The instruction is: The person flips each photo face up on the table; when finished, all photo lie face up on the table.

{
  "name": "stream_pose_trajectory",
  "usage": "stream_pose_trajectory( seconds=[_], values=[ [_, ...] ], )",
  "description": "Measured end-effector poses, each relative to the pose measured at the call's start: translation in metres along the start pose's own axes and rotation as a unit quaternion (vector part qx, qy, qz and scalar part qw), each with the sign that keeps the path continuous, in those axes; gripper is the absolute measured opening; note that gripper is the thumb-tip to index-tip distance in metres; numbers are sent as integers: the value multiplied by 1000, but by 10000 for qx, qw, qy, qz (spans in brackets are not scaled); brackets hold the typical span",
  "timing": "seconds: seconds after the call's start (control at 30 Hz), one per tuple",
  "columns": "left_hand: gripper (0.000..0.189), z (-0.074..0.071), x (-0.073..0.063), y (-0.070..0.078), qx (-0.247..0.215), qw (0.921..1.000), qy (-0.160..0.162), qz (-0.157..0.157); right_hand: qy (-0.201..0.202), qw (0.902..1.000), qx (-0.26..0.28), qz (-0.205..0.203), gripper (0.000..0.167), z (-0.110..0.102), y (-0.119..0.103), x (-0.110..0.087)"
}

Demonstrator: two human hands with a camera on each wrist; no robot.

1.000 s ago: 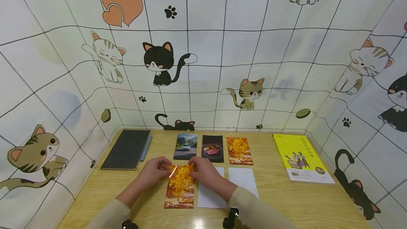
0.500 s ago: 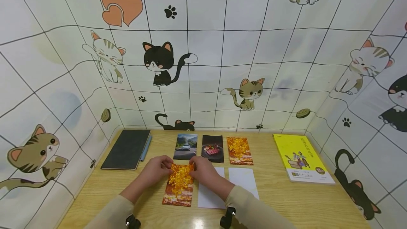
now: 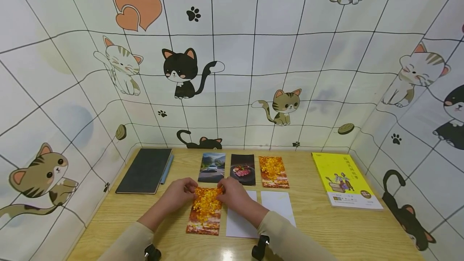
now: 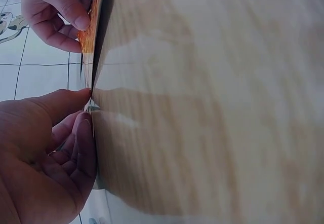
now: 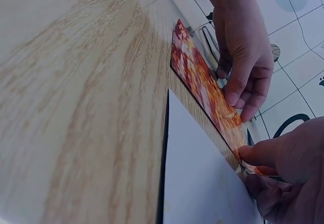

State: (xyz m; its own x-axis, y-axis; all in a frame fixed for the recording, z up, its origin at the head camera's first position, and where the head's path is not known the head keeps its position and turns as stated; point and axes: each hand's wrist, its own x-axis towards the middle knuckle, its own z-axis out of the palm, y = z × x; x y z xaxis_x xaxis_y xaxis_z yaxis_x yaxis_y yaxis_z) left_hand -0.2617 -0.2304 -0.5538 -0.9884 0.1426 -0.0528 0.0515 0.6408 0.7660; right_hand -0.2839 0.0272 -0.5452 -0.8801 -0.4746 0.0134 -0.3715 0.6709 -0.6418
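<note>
An orange-and-yellow autumn-leaf picture card (image 3: 204, 214) lies near the front of the table, its lower end slightly to the left. My left hand (image 3: 178, 193) pinches its upper left corner; the left wrist view shows thumb and fingertips meeting at the card's edge. At the upper right corner, my right hand (image 3: 233, 195) holds the card between thumb and curled fingers. Right of it lie two white cards, one (image 3: 237, 225) partly under my right forearm, the other (image 3: 279, 209) beside it. The right wrist view shows the nearer white card (image 5: 195, 158) flat next to the picture card.
Behind my hands lie a car photo card (image 3: 212, 167), a food photo card (image 3: 243, 170) and a second autumn-leaf card (image 3: 273, 172). A black notebook (image 3: 145, 170) with a blue item (image 3: 166, 169) beside it sits back left; a yellow book (image 3: 344, 180) is at right.
The held card has shifted slightly up and left, its lower end turning left, and the bright glare on it is gone. Both hands keep their hold on its top corners.
</note>
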Motion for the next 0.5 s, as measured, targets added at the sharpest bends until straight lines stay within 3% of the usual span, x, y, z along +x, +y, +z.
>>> stream_pose_trajectory(
  seconds=[0.5],
  values=[
    [25, -2, 2, -2, 79, 9999, -118, 57, 81, 9998, -57, -159, 27, -2, 3, 1]
  ],
)
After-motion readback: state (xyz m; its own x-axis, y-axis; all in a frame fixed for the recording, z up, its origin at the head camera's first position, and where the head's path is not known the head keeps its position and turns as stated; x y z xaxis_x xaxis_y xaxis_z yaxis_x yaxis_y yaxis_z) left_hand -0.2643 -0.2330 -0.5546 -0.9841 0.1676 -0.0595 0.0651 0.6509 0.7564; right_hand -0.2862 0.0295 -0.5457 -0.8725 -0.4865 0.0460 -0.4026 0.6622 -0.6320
